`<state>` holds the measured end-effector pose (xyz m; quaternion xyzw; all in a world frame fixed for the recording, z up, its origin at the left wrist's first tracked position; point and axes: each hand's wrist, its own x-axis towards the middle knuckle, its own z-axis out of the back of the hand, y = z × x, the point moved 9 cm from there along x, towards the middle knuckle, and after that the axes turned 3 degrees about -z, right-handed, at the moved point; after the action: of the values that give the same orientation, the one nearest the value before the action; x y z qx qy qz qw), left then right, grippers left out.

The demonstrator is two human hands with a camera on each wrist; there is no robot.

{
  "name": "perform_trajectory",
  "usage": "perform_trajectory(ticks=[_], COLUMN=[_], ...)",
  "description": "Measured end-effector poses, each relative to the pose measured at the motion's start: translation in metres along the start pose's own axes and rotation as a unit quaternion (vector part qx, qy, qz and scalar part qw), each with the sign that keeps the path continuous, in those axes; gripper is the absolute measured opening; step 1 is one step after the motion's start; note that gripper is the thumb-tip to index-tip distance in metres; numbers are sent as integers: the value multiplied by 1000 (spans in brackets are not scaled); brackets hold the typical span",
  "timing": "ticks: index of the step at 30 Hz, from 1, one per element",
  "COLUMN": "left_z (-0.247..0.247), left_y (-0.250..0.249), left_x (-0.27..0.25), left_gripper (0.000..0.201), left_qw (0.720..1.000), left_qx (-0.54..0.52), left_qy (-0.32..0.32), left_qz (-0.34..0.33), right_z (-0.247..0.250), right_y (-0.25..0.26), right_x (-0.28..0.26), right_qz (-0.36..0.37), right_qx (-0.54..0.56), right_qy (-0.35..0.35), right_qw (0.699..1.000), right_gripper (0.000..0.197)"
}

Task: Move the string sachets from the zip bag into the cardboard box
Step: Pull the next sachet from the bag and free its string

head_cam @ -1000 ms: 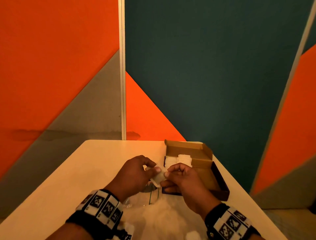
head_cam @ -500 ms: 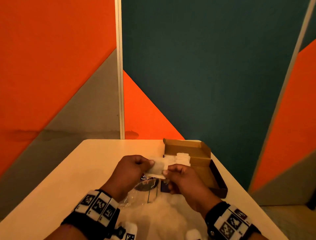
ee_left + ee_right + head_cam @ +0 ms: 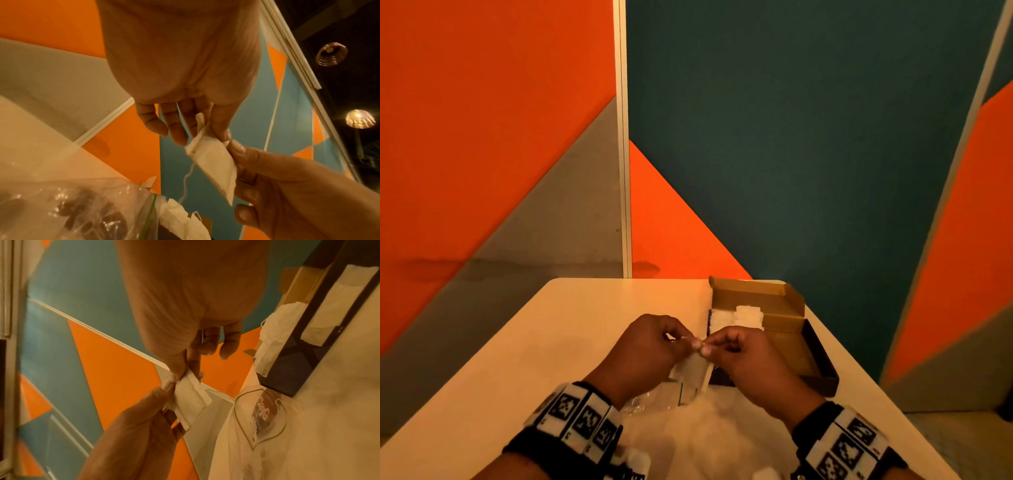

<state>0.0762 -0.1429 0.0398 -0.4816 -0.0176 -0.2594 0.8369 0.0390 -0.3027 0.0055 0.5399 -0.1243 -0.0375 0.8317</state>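
Observation:
Both hands hold one white string sachet (image 3: 691,371) above the table, just left of the cardboard box (image 3: 796,339). My left hand (image 3: 688,342) pinches its top edge between thumb and forefinger, and my right hand (image 3: 709,345) pinches the same edge beside it. The sachet (image 3: 213,160) hangs down from the pinch, and its thin string (image 3: 188,177) trails toward the zip bag (image 3: 82,211). The clear zip bag (image 3: 654,401) lies under my hands with more sachets (image 3: 180,216) at its mouth. Several white sachets (image 3: 736,317) sit in the box's left end.
The box (image 3: 304,356) has dark outer walls and an open brown lid flap (image 3: 756,293) at the back. The pale table (image 3: 551,342) ends near orange, grey and teal wall panels. The table's right edge runs close beside the box.
The hands have drawn their fingertips together on the sachet's top edge. It was held flat and level between them half a second ago and now hangs down below them.

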Motion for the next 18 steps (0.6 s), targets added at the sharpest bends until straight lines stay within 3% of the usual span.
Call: perform_trajectory(ticks=[5, 9, 11, 18], left_z=[7, 7, 3, -3], left_y=[14, 14, 11, 14], left_x=[-1, -5, -5, -5], left_gripper=[10, 10, 11, 10], left_qw=[989, 967, 967, 977], left_qx=[-137, -239, -243, -196], left_qy=[-47, -67, -60, -56], left_qz=[43, 59, 58, 63], right_z=[13, 17, 11, 11], right_y=[-2, 7, 12, -1], right_x=[3, -3, -4, 3], right_qz=[-10, 3, 8, -58], right_qx=[2, 64, 72, 76], right_qy=[-35, -31, -13, -62], right_qw=[999, 997, 997, 994], right_gripper=[10, 4, 4, 9])
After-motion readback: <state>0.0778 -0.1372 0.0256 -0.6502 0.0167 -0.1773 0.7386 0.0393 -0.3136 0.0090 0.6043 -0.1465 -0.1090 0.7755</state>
